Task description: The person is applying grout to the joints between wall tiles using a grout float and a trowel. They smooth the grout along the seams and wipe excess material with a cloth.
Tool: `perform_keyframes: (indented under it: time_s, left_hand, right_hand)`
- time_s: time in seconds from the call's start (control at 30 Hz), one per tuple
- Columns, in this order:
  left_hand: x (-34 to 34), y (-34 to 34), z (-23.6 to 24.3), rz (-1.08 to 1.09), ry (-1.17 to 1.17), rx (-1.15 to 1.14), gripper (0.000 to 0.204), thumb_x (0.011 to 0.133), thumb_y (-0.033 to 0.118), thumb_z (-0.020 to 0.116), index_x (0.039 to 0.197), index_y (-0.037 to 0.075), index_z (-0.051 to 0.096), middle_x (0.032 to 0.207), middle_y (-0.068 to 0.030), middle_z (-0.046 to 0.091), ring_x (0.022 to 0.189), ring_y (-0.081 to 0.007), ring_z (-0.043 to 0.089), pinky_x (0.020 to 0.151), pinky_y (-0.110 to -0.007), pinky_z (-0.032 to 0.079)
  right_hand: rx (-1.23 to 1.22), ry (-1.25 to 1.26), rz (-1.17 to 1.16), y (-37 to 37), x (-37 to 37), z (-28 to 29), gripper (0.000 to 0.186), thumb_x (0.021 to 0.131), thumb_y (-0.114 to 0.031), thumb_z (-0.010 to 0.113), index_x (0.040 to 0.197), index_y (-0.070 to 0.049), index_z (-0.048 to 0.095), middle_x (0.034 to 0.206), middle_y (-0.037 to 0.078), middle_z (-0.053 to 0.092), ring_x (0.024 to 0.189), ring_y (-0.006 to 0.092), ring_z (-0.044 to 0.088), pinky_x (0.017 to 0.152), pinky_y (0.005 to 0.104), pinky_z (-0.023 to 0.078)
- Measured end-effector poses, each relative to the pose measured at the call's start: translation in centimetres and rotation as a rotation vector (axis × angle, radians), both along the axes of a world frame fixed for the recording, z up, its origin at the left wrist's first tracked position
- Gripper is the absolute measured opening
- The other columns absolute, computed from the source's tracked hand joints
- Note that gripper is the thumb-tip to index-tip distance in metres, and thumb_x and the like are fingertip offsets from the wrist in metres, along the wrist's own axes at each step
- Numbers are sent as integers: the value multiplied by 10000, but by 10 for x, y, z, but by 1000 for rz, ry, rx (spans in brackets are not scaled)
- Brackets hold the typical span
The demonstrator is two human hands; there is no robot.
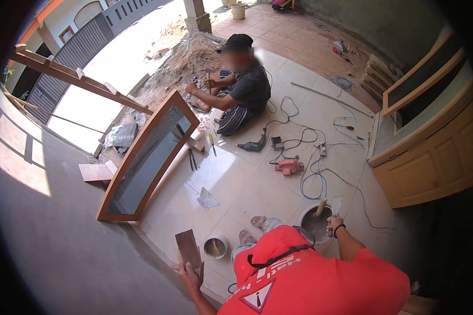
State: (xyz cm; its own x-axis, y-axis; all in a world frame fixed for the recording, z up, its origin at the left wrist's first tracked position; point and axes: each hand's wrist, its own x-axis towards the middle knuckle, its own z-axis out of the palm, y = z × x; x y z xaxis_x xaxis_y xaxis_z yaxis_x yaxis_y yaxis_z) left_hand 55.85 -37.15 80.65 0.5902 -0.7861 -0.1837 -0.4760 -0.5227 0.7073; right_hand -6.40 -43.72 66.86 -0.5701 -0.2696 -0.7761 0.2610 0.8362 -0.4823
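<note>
My left hand [189, 275] grips a dark brown rectangular board [187, 245] at the lower middle, beside a small metal can [215, 239] with pale material inside. My right hand [335, 224], with a dark wristband, is closed on something I cannot make out at the rim of a larger bucket [309, 217] holding grey material and a wooden stick [321, 207]. My red shirt fills the lower middle of the view, above sandaled feet.
A co-worker [242, 84] sits on the tiles holding tools. A framed glass panel [144, 163] leans at the left. A drill [251, 144], red power tool [289, 167], pliers [192, 159] and cords lie centrally. A wooden door [425, 173] and stacked bags [376, 79] are right.
</note>
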Motion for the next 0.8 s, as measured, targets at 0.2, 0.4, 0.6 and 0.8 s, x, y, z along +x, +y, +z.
perform_keyframes:
  time_s: [0.2, 0.4, 0.6, 0.8]
  left_hand:
    - [28, -45, 6, -258, -67, 77, 140, 905, 85, 528, 894, -53, 546, 734, -211, 578, 647, -237, 490, 630, -415, 438]
    - [14, -108, 14, -437, -30, 21, 156, 902, 50, 528, 793, -54, 490, 621, -154, 474, 602, -186, 402, 564, -369, 398]
    - [-33, -173, 8, -576, 35, -27, 172, 909, 54, 531, 785, -53, 477, 623, -124, 440, 628, -160, 366, 558, -344, 379]
    - [-125, -235, 22, -778, -44, -94, 203, 924, 99, 520, 786, -42, 473, 642, -164, 505, 609, -204, 460, 570, -375, 410]
  right_hand:
    - [73, 44, -243, 89, 24, 9, 159, 768, -89, 633, 870, -54, 516, 640, 77, 509, 462, 223, 516, 404, 411, 462]
    - [157, -27, -533, 161, 29, 0, 154, 816, -89, 597, 953, -38, 547, 691, 122, 551, 451, 278, 529, 417, 426, 460]
    - [183, -26, -820, 186, 27, 0, 139, 855, -85, 570, 978, -24, 543, 704, 146, 528, 446, 293, 494, 401, 434, 422]
    - [188, -49, -921, 202, -12, -16, 107, 838, -102, 573, 919, -53, 523, 651, 103, 496, 443, 275, 489, 402, 416, 419]
